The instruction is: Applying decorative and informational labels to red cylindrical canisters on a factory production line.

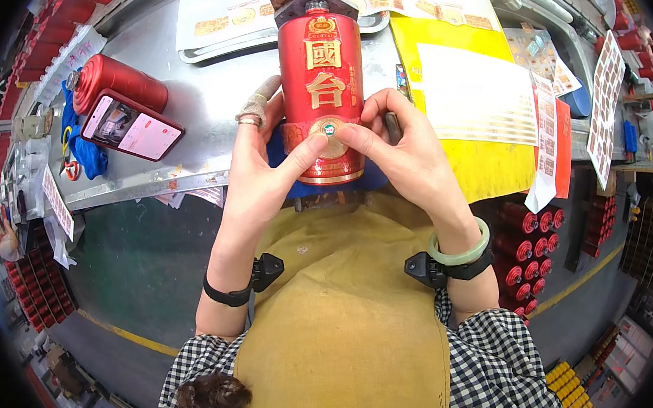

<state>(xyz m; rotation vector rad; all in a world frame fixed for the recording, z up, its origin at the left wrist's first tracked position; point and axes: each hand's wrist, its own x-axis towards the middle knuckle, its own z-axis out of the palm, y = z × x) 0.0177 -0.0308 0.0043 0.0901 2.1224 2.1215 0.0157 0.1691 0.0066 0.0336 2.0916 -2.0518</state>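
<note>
At the near edge of the metal bench (211, 97), with bare surface to its left, the red bottle (324, 66) points its neck away from the person, long axis running nearly straight outward. The left hand (262, 170) and right hand (416, 156) hold its lower body from both sides, thumbs at the round gold emblem (334, 148); several fingertips are hidden behind it.

The bottle (317, 107) is red with gold characters (325, 54); the bangle (462, 253) is pale green, the 2 wrist straps (227, 297) black. The apron (348, 321) is mustard, the sleeve (509, 364) black-and-white check. The table (209, 91) is silver-grey, the large sheet (490, 167) yellow, the label sheet (473, 93) white with gold stripes, the cloth (89, 153) blue.
</note>
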